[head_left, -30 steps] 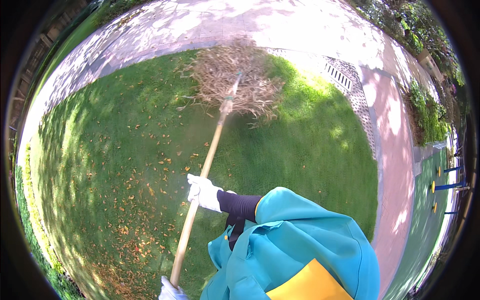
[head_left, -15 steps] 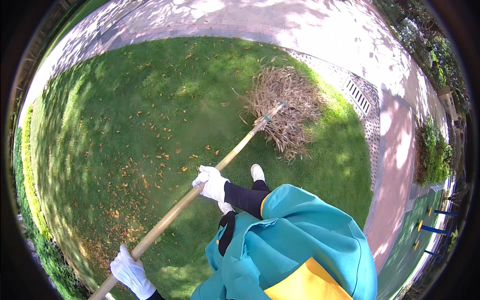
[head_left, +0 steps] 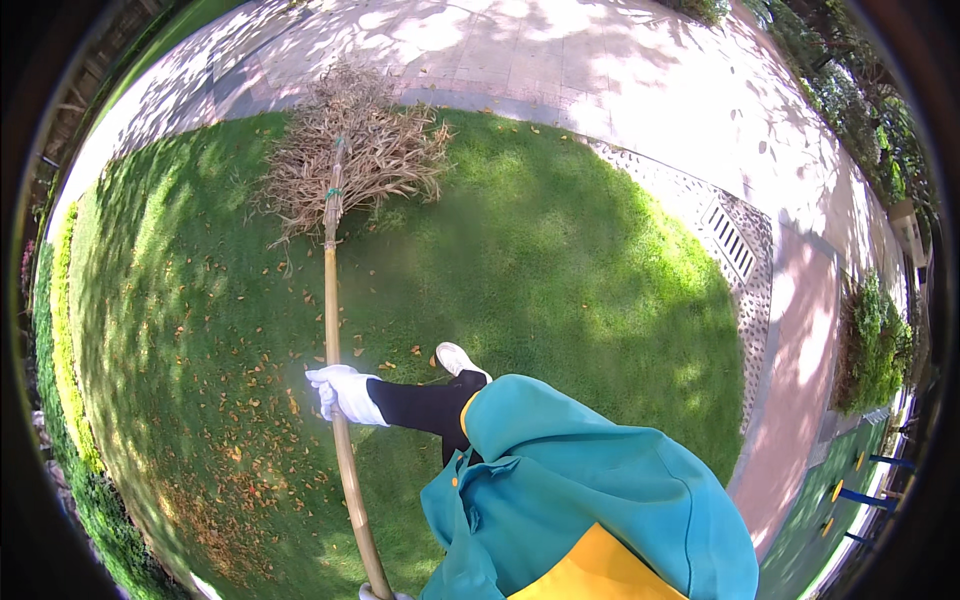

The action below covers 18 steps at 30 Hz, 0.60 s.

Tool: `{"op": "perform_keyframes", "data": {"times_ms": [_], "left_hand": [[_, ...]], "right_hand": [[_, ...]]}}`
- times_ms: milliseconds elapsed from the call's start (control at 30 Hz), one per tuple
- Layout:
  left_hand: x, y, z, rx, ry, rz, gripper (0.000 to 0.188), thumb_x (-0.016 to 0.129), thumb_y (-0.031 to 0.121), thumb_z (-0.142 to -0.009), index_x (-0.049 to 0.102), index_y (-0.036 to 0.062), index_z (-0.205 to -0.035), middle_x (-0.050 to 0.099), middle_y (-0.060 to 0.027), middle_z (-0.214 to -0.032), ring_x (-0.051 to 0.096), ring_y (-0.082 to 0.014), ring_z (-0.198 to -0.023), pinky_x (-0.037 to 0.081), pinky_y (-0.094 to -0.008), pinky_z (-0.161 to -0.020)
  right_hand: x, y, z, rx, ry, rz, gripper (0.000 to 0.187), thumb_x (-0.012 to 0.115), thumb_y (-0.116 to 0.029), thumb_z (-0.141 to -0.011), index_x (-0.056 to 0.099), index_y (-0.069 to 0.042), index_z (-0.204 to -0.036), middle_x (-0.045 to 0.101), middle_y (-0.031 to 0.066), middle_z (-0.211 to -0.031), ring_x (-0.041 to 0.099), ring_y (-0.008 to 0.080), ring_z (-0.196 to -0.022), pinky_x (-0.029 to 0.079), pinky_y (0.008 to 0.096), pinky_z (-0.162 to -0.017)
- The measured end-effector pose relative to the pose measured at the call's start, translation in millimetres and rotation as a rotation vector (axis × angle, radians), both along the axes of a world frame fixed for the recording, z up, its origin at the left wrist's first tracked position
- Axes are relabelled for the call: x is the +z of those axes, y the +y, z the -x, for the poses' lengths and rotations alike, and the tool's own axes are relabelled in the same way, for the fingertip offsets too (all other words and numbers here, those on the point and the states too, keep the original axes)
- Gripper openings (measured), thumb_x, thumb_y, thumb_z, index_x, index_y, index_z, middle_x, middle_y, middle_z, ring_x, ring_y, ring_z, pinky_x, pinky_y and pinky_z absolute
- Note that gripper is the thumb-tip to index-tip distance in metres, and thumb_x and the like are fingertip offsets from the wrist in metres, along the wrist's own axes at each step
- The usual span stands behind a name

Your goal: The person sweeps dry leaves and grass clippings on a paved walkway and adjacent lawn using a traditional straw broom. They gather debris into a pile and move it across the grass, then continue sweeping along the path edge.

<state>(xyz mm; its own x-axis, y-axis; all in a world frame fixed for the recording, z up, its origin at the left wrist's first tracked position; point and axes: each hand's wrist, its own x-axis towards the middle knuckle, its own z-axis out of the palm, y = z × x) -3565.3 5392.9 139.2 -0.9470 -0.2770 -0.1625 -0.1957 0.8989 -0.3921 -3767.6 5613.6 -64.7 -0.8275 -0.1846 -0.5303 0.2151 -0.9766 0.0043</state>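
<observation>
A long-handled twig broom (head_left: 332,290) runs up the left half of the view. Its wide, bushy head of dry twigs (head_left: 395,155) lies over the far edge of the lawn, partly over the paving, and green ties bind it to the pale pole. My right hand (head_left: 345,393), in a white glove, is closed round the middle of the pole. Lower down, my left hand (head_left: 372,593), also gloved in white, is at the pole's near end; the lower picture edge cuts most of it off. Fallen yellow-brown leaves (head_left: 240,500) lie thickest on the grass left of the pole.
Lawn (head_left: 560,280) surrounds my white shoe (head_left: 460,360). Sunlit paving (head_left: 560,60) borders its far side. At the right are a drain grate (head_left: 730,242), a pebbled strip, a reddish path (head_left: 795,370) and a bush (head_left: 872,340). A low hedge (head_left: 65,340) edges the left.
The broom head has swept left and away, from the right of the lawn to its far-left edge. My right hand has moved left; my left hand has moved right and down toward the picture's edge.
</observation>
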Motion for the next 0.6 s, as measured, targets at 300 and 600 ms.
{"op": "perform_keyframes", "data": {"times_ms": [300,600], "left_hand": [[-37,58,167,-0.536,0.084,0.039,0.034,0.068,0.024,-0.075,0.06,0.0269,-0.108,0.065,-0.0055,-0.07,0.064,-0.025,-0.06,0.049,-0.04,-0.052],[-36,289,333,-1.583,0.312,0.205,0.029,0.057,0.01,-0.077,0.058,0.0081,-0.106,0.052,0.0013,-0.072,0.049,-0.013,-0.062,0.04,-0.0302,-0.063]], "right_hand": [[-27,160,45,-0.282,-0.074,0.192,0.025,0.055,-0.027,-0.092,0.043,-0.017,-0.074,0.036,-0.0084,-0.044,0.035,0.0086,-0.035,0.04,0.0305,-0.043],[-95,352,-16,-0.831,-0.269,0.187,0.051,0.044,-0.029,-0.095,0.029,-0.022,-0.047,0.028,-0.0072,-0.035,0.031,0.0116,-0.033,0.038,0.031,-0.048]]}}
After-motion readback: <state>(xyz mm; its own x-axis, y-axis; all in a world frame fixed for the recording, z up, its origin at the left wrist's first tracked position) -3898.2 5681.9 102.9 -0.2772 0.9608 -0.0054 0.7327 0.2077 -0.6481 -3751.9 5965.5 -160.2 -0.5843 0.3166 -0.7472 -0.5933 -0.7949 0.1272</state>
